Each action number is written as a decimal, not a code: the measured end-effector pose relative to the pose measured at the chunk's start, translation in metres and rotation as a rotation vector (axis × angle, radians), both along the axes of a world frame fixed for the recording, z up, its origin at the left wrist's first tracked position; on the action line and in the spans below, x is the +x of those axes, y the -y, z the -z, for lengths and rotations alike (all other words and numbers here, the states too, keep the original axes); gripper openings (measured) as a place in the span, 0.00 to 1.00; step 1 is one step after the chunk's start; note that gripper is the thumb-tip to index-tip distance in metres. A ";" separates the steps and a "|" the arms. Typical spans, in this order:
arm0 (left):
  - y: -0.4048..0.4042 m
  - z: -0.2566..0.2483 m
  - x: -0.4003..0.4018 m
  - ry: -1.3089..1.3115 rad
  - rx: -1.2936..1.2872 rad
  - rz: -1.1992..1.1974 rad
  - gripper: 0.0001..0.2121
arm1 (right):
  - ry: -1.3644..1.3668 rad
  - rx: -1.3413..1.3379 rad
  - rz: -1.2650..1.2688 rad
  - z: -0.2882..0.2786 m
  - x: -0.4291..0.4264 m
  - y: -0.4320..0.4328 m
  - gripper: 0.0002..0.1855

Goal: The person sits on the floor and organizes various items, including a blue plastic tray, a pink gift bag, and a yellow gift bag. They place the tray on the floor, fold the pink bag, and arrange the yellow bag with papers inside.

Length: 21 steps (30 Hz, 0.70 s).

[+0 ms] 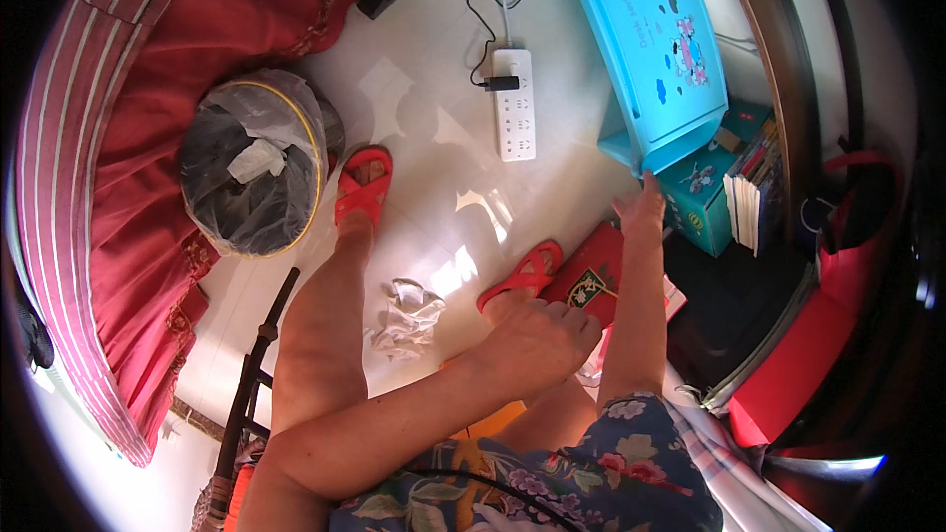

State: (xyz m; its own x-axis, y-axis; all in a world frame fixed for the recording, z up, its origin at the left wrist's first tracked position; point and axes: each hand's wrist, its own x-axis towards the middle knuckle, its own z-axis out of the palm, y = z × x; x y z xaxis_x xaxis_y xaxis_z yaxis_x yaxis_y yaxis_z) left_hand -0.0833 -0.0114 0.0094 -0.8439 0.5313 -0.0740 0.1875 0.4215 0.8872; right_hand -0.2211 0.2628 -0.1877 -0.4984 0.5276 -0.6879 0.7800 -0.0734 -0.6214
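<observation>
My left hand is over my right knee, back of the hand up, fingers curled; their undersides are hidden. My right hand reaches forward with thumb and fingers apart. A fingertip is at the near corner of a light-blue plastic desk, which has cartoon prints on its top. It cannot be told whether the fingertip touches it. Beside that hand stands a teal box with books next to it. Below my right forearm lies a red box with a dark green label, near my right slipper.
A wire-rimmed waste bin with a plastic liner stands by a red bed skirt. A white power strip with cords lies on the floor. Crumpled white cloth or paper lies between my feet. A black case is at the right.
</observation>
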 end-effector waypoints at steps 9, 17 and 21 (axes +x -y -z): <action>0.001 -0.003 -0.003 0.023 -0.043 0.026 0.08 | -0.212 -0.188 0.132 0.035 -0.062 -0.054 0.37; 0.008 0.003 -0.001 0.005 -0.106 0.021 0.08 | -0.182 0.048 -0.035 0.032 -0.126 -0.050 0.27; 0.009 0.004 -0.002 0.035 -0.076 0.008 0.07 | -0.360 0.044 -0.026 0.020 -0.153 -0.055 0.31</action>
State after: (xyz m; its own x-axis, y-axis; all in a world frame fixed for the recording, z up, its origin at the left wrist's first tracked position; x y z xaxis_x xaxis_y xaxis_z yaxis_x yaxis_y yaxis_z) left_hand -0.0858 -0.0209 0.0055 -0.8358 0.5298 -0.1440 0.1604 0.4864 0.8589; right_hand -0.3736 0.3177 -0.2074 -0.7184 0.5364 -0.4430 0.5120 -0.0235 -0.8587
